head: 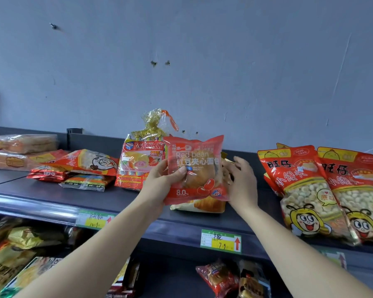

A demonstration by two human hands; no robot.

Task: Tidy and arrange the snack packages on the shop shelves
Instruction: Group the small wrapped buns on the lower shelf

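red plastic wraps the red bean bread pack (195, 168), and its clear window shows one brown bun inside. just below it, at 6 o'clock, a second bread pack (202, 205) lies flat on the dark upper shelf (52, 190) with a golden loaf showing through. at 9 o'clock of the held pack stands a tall roll cake bag (140, 164), its gold top tied off, small wrapped cakes visible inside. farther toward 9 o'clock lie a heap of red snack packs (84, 162) and two clear-wrapped loaves (19, 144), stacked. at 3 o'clock two red bun bags (299, 190) lean back side by side, their windows full of small pale round biscuits.

the held pack is above the middle of the upper shelf, upright, printed face toward the camera, text reading level, its slightly longer axis running 12 to 6.

the left hand (162, 181) reaches up from 7 o'clock and grips the pack's left edge, thumb on the front, fingers behind. the right hand (241, 183) comes from 5 o'clock, fingers spread and relaxed, palm toward the pack's right edge; whether it touches cannot be told. green and yellow price tags (221, 240) sit on the shelf's front rail.
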